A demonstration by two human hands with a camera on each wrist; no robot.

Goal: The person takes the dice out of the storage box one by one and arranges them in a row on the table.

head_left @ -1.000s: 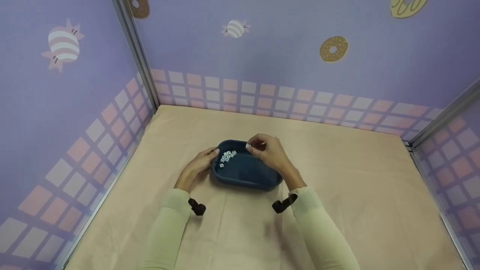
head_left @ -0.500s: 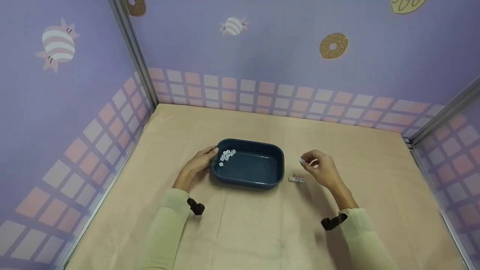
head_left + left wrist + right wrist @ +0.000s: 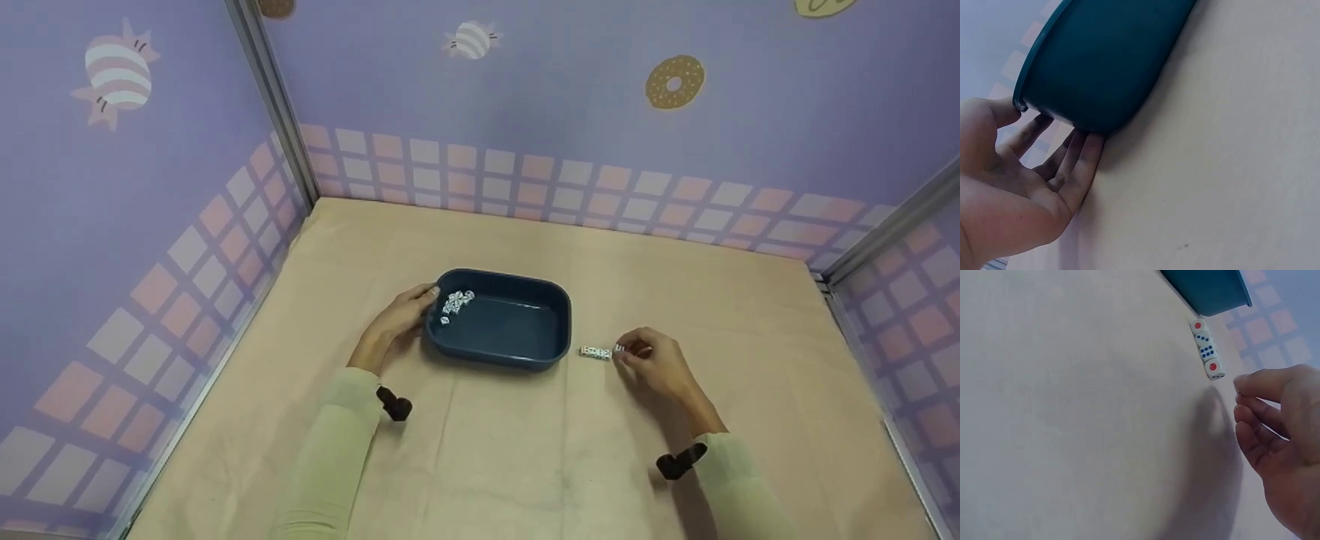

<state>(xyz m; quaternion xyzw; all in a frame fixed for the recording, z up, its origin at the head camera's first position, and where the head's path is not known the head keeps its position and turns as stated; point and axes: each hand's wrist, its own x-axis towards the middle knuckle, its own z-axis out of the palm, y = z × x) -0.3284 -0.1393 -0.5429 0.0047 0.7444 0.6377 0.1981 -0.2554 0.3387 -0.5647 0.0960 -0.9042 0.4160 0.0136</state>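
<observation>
A dark blue tray (image 3: 514, 326) with rounded corners stands in the middle of the table. My left hand (image 3: 396, 319) holds its left end, thumb at the rim and fingertips (image 3: 1090, 143) low against the outer wall. Inside, several white dice (image 3: 454, 302) lie clustered at the left end. To the right of the tray, several dice form a short straight row (image 3: 595, 352), with red and blue pips in the right wrist view. My right hand (image 3: 661, 364) pinches another die (image 3: 619, 349) right at the row's right end; in the right wrist view the fingers hide that die.
A pale cloth covers the table (image 3: 495, 442). Purple walls with a checked border (image 3: 495, 180) enclose it at the back and both sides. A dark wrist camera (image 3: 681, 461) sticks out from the right sleeve, and another (image 3: 394, 403) from the left.
My right hand has carried a die from over the tray to the right, then down to the end of the row. The left hand stays on the tray.
</observation>
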